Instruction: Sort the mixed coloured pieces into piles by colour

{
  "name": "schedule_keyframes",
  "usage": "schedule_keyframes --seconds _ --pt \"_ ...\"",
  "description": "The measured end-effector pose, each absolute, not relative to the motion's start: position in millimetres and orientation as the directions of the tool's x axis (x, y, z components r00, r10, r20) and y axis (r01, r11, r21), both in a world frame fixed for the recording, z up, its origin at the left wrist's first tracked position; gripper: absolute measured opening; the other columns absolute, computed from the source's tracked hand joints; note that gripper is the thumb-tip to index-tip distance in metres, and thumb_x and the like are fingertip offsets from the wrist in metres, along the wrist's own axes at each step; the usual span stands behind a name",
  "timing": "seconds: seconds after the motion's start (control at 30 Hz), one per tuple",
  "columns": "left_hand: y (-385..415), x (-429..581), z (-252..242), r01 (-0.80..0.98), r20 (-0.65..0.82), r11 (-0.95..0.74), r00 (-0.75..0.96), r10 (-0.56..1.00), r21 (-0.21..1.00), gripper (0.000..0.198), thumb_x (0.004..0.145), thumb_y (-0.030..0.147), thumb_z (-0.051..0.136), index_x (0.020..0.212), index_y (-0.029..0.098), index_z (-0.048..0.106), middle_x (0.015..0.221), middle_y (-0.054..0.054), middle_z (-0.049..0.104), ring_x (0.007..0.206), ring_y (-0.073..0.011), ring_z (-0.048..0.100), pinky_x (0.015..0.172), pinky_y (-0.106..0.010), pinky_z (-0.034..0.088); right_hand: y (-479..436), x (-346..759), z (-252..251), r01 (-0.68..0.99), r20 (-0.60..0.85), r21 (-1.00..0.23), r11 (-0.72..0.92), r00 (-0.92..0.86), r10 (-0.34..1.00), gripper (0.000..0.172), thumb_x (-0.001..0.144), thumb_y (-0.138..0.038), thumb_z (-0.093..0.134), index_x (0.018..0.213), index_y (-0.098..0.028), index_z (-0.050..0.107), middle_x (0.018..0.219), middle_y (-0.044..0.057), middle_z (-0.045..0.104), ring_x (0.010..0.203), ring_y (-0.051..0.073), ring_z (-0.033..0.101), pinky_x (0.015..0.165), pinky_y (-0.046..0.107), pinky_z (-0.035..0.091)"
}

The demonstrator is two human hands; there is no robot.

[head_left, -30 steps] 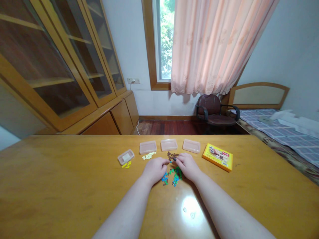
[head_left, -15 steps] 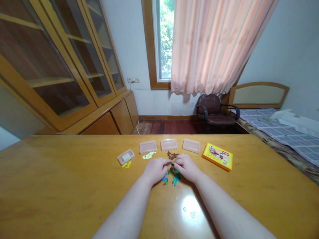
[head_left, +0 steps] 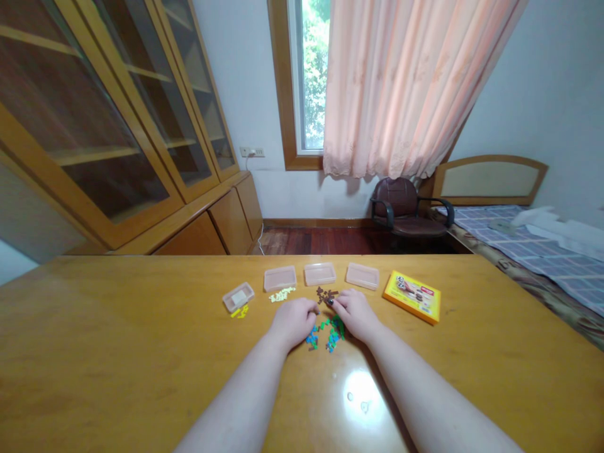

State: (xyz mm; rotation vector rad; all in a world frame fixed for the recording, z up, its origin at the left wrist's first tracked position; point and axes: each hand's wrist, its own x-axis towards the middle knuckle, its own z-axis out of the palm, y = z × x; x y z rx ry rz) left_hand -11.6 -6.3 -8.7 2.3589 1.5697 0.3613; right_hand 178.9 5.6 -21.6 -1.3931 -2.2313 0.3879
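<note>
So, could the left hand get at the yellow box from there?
Probably not straight across: the right hand is between the left hand and the yellow box, so the left would likely need to go over or around.

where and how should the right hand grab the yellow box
Likely best across the middle of the yellow box, pinching its two long sides: bring the right hand over from the left and down from above. It lies flat on the table, turned at an angle, and that span looks narrower than its length.
</note>
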Motion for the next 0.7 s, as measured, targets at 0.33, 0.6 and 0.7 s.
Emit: schedule_keyframes --seconds 0.33,0.6,0.7 --pt "-12.1 -10.4 -1.7 0.751 0.051 -0.511 0.542 0.839 0.417 0.024 0.075 0.02 0.046 0.076 0.022 0.07 0.077 0.0 0.067 0.075 -0.0149 0.059 0.072 -0.025 0.042 5.8 180.9 -22.4 0.748 0.311 -0.494 0.443 -0.323 0.894 0.038 0.091 -0.03 0.04 0.063 -0.017 0.062 0.065 0.002 0.058 0.067 0.015 0.049 0.064 0.027 0.03" --pt "-8.8 -12.5 -3.8 0.778 0.075 -0.481 0.496 0.865 0.405 0.027 0.076 0.02 0.044 0.079 0.023 0.071 0.081 -0.001 0.068 0.078 -0.0159 0.059 0.073 -0.026 0.043 4.1 179.4 -20.1 0.716 0.27 -0.515 0.47 -0.386 0.882 0.041 0.091 -0.03 0.041 0.061 -0.017 0.065 0.059 0.002 0.058 0.064 0.014 0.05 0.064 0.026 0.031" --pt "-8.1 -13.4 -4.2 0.786 0.101 -0.452 0.455 0.885 0.422 0.027 0.076 0.019 0.044 0.08 0.022 0.07 0.082 -0.001 0.068 0.078 -0.0155 0.059 0.073 -0.025 0.042 3.7 178.7 -19.5 0.714 0.255 -0.532 0.455 -0.378 0.89 0.04 0.091 -0.03 0.042 0.062 -0.017 0.067 0.06 0.002 0.059 0.063 0.014 0.051 0.064 0.026 0.032"
